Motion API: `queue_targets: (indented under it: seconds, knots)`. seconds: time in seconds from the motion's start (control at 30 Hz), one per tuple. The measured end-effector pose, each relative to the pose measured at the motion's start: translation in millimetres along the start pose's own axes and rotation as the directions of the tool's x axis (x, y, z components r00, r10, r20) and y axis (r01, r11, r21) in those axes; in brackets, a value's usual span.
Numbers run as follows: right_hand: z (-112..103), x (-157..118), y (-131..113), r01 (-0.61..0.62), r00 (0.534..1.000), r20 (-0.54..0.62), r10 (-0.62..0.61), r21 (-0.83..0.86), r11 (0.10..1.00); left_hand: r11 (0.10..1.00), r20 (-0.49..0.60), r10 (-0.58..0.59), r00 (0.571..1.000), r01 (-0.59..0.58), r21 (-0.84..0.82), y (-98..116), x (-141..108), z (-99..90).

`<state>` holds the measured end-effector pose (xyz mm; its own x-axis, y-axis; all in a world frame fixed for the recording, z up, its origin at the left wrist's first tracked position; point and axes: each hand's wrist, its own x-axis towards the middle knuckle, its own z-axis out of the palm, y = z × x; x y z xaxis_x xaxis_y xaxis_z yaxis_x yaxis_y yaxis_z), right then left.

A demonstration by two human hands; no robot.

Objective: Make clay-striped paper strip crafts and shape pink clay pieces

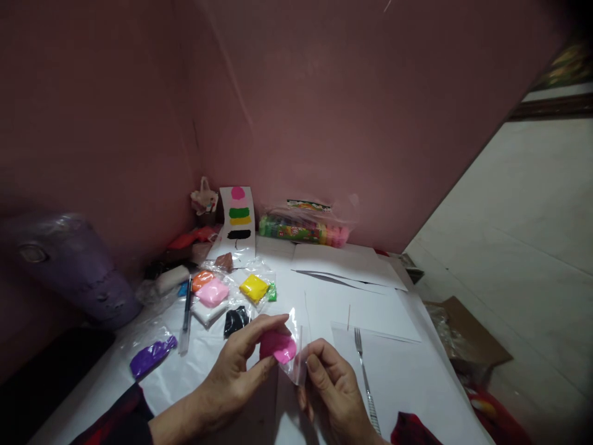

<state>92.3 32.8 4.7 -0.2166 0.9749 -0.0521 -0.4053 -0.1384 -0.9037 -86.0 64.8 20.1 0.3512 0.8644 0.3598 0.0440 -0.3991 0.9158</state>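
Note:
Between my two hands is a small clear zip bag (294, 369) with a lump of bright pink modelling clay (283, 347) in it. My left hand (241, 364) is closed round the clay end of the bag, thumb below and fingers above. At the bag's zip edge, my right hand (334, 386) pinches the plastic between thumb and forefinger. Close to my left hand lies a bag of black clay (236, 320). A fork (364, 374) rests on the white paper just right of my right hand.
Bagged clay in yellow (254, 287), light pink (213, 292) and purple (152, 357) lies to the left, near a pen (186, 318). A colour-swatch card (239, 219) leans at the back wall beside a marker pack (303, 230). A toothpick (349, 316) lies above the fork.

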Motion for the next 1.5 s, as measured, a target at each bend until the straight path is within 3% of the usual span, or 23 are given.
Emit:
queue_targets:
  seconds: [0.53,1.13,1.5]
  knots:
    - [-1.6,0.9,-0.4,-0.015,1.000,0.014,0.015,-0.027,1.000,0.983,0.014,0.113,0.994,-0.114,0.141,-1.2,0.0,0.0]
    - [-5.6,2.9,4.8,-0.022,0.998,0.052,0.020,0.039,0.999,0.961,0.035,0.210,0.977,-0.213,0.175,4.7,0.9,2.4]
    - [-4.2,1.8,3.0,-0.021,0.999,0.024,0.021,-0.016,1.000,0.951,0.044,0.234,0.971,-0.239,0.199,3.1,3.4,2.2]
